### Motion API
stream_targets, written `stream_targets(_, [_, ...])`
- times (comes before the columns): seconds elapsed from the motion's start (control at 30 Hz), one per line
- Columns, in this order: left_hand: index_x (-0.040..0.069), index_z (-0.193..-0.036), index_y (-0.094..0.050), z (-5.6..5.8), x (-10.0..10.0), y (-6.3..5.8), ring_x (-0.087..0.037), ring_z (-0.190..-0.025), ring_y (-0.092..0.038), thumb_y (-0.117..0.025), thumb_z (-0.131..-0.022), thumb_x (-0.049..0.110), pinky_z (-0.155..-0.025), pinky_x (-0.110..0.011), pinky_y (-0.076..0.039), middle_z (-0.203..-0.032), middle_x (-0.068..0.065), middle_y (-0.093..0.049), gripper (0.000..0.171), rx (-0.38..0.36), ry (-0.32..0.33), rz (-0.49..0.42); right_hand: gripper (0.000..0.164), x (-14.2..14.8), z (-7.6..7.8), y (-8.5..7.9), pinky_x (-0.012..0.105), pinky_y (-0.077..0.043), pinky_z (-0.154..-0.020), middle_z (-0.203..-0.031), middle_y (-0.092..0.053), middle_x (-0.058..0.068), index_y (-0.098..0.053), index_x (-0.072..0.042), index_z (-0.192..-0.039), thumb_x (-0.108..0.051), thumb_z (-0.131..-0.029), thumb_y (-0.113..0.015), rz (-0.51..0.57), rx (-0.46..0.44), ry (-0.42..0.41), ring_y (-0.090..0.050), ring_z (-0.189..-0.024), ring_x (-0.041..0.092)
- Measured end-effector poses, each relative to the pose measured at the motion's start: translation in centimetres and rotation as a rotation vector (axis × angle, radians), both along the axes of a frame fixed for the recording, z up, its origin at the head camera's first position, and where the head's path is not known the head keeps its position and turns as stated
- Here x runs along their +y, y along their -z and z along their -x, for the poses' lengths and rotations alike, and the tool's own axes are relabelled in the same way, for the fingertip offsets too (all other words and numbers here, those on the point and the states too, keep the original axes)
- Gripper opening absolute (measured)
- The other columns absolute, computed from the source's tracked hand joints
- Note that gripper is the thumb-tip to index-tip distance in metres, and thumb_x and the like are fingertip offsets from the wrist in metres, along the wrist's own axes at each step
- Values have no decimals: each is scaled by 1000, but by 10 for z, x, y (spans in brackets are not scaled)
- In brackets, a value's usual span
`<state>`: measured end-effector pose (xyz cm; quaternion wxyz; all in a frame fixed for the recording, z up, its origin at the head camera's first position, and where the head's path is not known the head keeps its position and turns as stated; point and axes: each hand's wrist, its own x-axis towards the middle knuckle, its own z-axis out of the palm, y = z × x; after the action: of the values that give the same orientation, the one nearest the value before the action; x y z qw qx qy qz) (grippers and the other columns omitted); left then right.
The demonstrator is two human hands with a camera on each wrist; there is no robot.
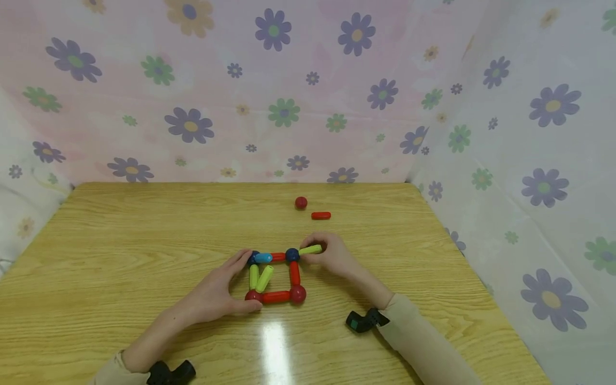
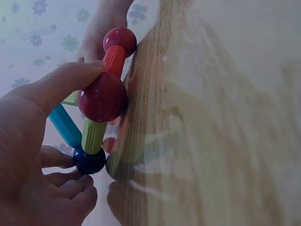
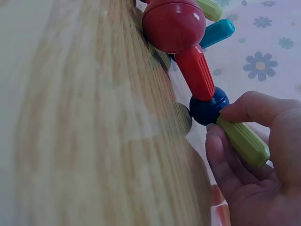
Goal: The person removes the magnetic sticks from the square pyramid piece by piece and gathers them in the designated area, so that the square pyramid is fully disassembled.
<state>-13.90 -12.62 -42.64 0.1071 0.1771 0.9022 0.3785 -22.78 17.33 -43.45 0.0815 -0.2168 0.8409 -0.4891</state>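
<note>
A square of toy building rods and balls lies on the table, with red balls (image 1: 298, 294) at the front corners and dark blue balls (image 1: 292, 254) at the back. Red rods (image 1: 276, 297) form three sides and a yellow-green rod (image 1: 253, 277) the left one. A second yellow-green rod (image 1: 265, 278) and a light blue rod (image 1: 263, 258) tilt up from the left corners. My left hand (image 1: 212, 294) grips the square's left side, thumb on the front red ball (image 2: 103, 99), fingers at the back blue ball (image 2: 89, 161). My right hand (image 1: 334, 256) pinches a yellow-green rod (image 3: 244, 141) against the back-right blue ball (image 3: 209, 107).
Beyond the square, a loose red ball (image 1: 301, 202) and a loose red rod (image 1: 321, 215) lie on the wooden table (image 1: 144, 224). Flowered cloth (image 1: 327, 139) hangs behind the table and along its right side. Black wrist devices (image 1: 366, 321) sit by both sleeves.
</note>
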Motion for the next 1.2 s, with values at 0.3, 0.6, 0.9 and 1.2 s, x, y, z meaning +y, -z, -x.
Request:
stream_targets(0.3, [10, -160, -24, -1, -1, -1, -42, -149, -25, -82, -73, 60, -113, -63, -31, -166, -12, -19, 116, 6, -4, 7, 14, 0, 0, 4, 30, -53, -86, -108, -72, 1, -76, -15, -102, -13, -88, -77, -9, -8, -13, -66, -103, 18])
stream_targets(0.6, [9, -160, -24, -1, -1, -1, -43, -149, -24, -82, -73, 59, -113, -64, -31, -166, -13, -19, 116, 2, -4, 1, 14, -2, -2, 2, 45, -52, -94, -111, -73, 11, -75, -6, -102, -8, -88, -75, -10, 0, -38, -66, -111, 30])
stream_targets(0.9, [9, -159, -25, 0, -1, 0, -41, -149, -24, -82, -73, 59, -114, -63, -31, -166, -12, -19, 115, 4, 3, -1, 11, -2, -3, 3, 35, -52, -88, -110, -74, 7, -76, -10, -98, -9, -87, -75, -34, 6, -16, -65, -110, 26])
stream_targets(1.2, [9, -159, -25, -1, 0, 0, -41, -149, -25, -82, -73, 59, -113, -63, -31, -166, -10, -20, 115, 15, 5, 5, 11, -1, -1, 4, 21, -48, -66, -104, -74, 3, -77, -15, -92, -8, -84, -75, -20, 12, 4, -62, -93, 18])
